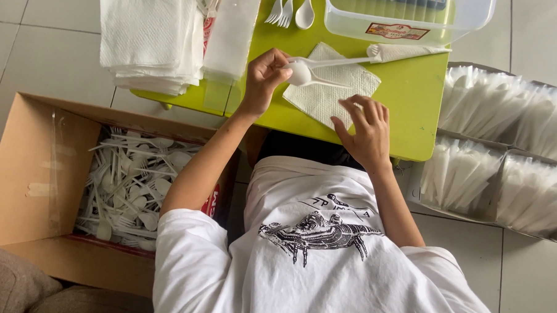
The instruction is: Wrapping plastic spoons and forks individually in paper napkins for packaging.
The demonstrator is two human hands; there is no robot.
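Far left, at 9 o'clock, sits the cardboard box (26, 184) w/ a heap of loose white plastic cutlery (134, 186) inside. At 11 o'clock a stack of white napkins (148, 41) rests on the green table (412, 90), hanging over its left edge.

Your left hand (264, 77), just above centre, has its fingers pinched shut on the bowl end of a white plastic spoon (300, 72); a white plastic fork (334, 62) lies along w/ it, handles pointing toward 3 o'clock. Both rest over a single unfolded napkin (332, 93) lying diamond-wise on the table.

At 12 o'clock, three spare cutlery pieces (289, 11) lie on the table's far edge.

Your right hand (365, 129), right of centre, is flat on the napkin's near corner, fingers slightly apart, gripping nothing.

A rolled napkin bundle (404, 51) lies at 1 o'clock, just beside a clear plastic tub (477, 11). At 3 o'clock, off the table, trays of wrapped white packs (507, 161) stand in rows.
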